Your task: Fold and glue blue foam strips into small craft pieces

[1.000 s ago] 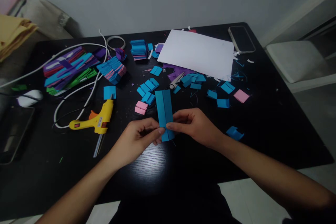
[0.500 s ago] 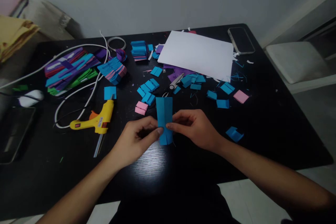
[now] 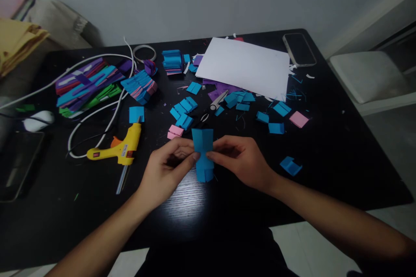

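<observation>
Blue paper strip [image 3: 203,152]: one, pinched between left hand [image 3: 167,169] and right hand [image 3: 242,160]; one glue gun [image 3: 118,149] near.

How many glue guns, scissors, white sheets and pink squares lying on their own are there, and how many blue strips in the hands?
Glue gun: 1
Scissors: 1
White sheet: 1
Pink squares lying on their own: 2
Blue strip held by left hand and right hand: 1
Total: 6
</observation>
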The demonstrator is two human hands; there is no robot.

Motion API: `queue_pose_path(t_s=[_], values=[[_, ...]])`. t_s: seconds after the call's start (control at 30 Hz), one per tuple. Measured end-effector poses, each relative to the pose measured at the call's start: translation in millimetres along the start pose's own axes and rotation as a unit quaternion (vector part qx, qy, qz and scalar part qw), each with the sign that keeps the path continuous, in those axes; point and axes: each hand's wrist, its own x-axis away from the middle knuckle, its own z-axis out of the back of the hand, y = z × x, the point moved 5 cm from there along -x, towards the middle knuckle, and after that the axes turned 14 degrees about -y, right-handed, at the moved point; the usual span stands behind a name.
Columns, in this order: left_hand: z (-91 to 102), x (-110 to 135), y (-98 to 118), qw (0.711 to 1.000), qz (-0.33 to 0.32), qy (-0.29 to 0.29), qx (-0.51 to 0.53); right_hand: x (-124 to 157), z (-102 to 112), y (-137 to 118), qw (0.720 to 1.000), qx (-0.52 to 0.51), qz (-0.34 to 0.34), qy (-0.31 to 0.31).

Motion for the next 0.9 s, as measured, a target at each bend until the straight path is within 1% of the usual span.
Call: queue_pose_path(t_s=[0.13,0.27,0.37,0.47,0.57,0.67,0.73,0.83,0.9], values=[[1.3,2.5,4.5,0.998,-0.037,-0.001,-0.046,1.2,0.2,-3.5,1.000,0.017,0.024,0.005],[3.7,4.5,9.8,0.992,-0.078,-0.010,-0.095,2.1,0.9,-9.2,0.999,0.029,0.035,-0.012],[3.9,5.6,13.9,0.982,-0.118,-0.018,-0.145,2.4,2.3,-11.8,0.999,0.029,0.024,-0.013],[2.6,7.7,18.3,0.967,-0.164,-0.024,-0.192,2.0,2.1,-10.3,1.000,0.006,0.005,-0.014],[1.2,9.8,21.1,0.955,-0.191,-0.032,-0.224,1.2,1.1,-6.0,1.000,-0.002,-0.013,-0.014],[-0.3,11.2,21.5,0.952,-0.197,-0.045,-0.232,0.9,1.3,-4.4,1.000,0.017,-0.008,-0.003],[-0.7,11.7,20.2,0.954,-0.188,-0.040,-0.231,1.7,1.6,-5.3,0.999,0.029,0.008,0.010],[1.7,10.7,14.1,0.965,-0.135,0.003,-0.225,4.0,0.2,-7.0,0.998,0.040,0.035,0.026],[1.9,9.6,10.5,0.968,-0.103,0.018,-0.227,5.9,-1.3,-7.5,0.997,0.044,0.049,0.033]])
